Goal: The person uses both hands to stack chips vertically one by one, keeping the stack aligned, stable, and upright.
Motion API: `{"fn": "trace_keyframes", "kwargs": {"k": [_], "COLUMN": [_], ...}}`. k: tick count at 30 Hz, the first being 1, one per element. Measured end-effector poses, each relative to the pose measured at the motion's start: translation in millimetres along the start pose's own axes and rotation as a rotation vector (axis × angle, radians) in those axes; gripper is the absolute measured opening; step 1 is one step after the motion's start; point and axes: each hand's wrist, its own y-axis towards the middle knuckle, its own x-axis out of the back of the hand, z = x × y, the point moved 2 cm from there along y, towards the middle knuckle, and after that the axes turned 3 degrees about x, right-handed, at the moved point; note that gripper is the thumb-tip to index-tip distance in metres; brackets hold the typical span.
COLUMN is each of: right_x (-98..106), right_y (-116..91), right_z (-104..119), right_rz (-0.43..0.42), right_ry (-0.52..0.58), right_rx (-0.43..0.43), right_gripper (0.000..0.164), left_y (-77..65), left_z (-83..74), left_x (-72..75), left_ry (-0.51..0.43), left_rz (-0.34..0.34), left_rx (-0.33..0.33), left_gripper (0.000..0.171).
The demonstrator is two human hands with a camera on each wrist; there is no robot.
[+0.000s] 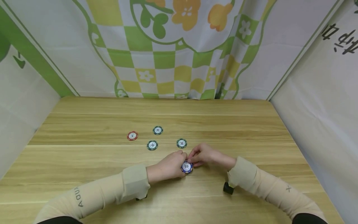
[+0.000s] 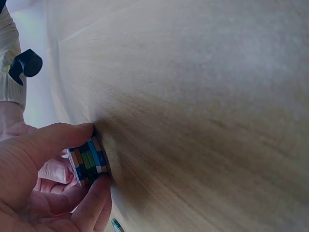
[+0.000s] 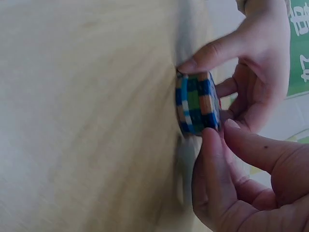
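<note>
A short stack of poker chips [image 1: 186, 167] stands on the table, topped by a blue chip marked 10. My left hand [image 1: 170, 165] grips the stack by its sides, thumb on one side and fingers on the other. In the left wrist view, blue, green and orange edges of the chips [image 2: 88, 162] show between thumb and fingers. From the right, my right hand [image 1: 207, 154] has thumb and forefinger at the rim of the top chip. The right wrist view shows those fingertips pinched close at the stack's edge [image 3: 195, 104]; how firmly they hold is hard to tell.
Beyond the hands lie three green-rimmed chips, one nearest the right hand [image 1: 181, 143], one to its left [image 1: 152, 145] and one farther back [image 1: 158, 130]. A red chip [image 1: 132, 135] lies leftmost. A patterned curtain [image 1: 167, 62] hangs along the table's far edge.
</note>
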Motion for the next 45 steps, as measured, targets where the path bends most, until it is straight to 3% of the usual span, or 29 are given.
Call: {"fn": "trace_keyframes", "kwargs": {"k": [7, 18, 36, 45], "right_x": [9.7, 12.3, 8.2, 8.2], "right_y": [7.5, 21.0, 41.4, 47.3], "right_z": [14.2, 42.2, 45.0, 37.1], "right_rz": [-0.009, -0.17, -0.257, -0.22], "right_ry": [-0.128, -0.482, -0.627, -0.704], "right_rx": [0.072, 0.222, 0.122, 0.202], "right_gripper": [0.013, 0.019, 0.03, 0.036], "left_y": [0.0, 0.5, 0.6, 0.6], "left_z": [-1.0, -0.7, 0.8, 0.6], "left_x": [0.1, -0.2, -1.1, -1.4], "left_ry": [0.013, 0.024, 0.034, 0.03], "left_rz": [-0.003, 0.013, -0.014, 0.001], "left_rx": [-0.003, 0.011, -0.02, -0.006], "left_gripper": [0.046, 0.043, 0.041, 0.043]}}
